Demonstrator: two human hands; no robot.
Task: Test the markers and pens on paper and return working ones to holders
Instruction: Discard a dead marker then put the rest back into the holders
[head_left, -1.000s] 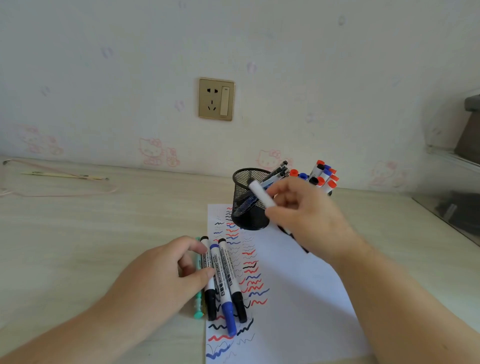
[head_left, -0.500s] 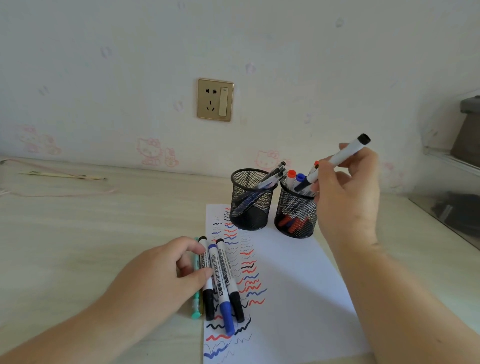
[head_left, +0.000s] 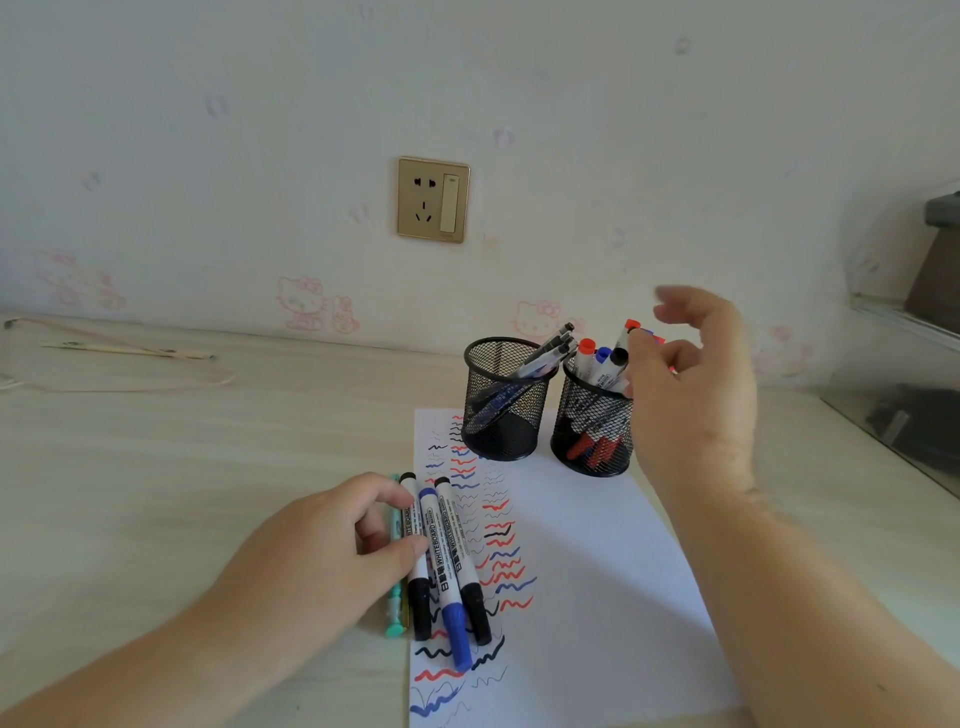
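A white paper sheet (head_left: 597, 597) covered with red, blue and black squiggles lies on the desk. On its far end stand two black mesh holders: the left holder (head_left: 501, 426) has pens, the right holder (head_left: 589, 431) has red, blue and black-capped markers. My right hand (head_left: 696, 395) hovers at the right holder's rim, fingers spread and empty; a black-capped marker (head_left: 618, 357) stands in the holder just beside it. My left hand (head_left: 322, 561) rests on the paper's left edge, thumb and index touching a black marker (head_left: 420, 597). Beside it lie a blue marker (head_left: 452, 608), another black marker (head_left: 475, 597) and a green pen (head_left: 396, 613).
A wall with a gold socket (head_left: 434, 200) rises right behind the holders. A thin stick (head_left: 130, 351) and a pink cable (head_left: 104, 387) lie at the far left of the desk. A glass-topped shelf (head_left: 893, 405) borders the desk on the right.
My right hand carried a black-capped marker from over the left holder to the right holder and let it go; it now stands in that holder. The left hand stayed put.
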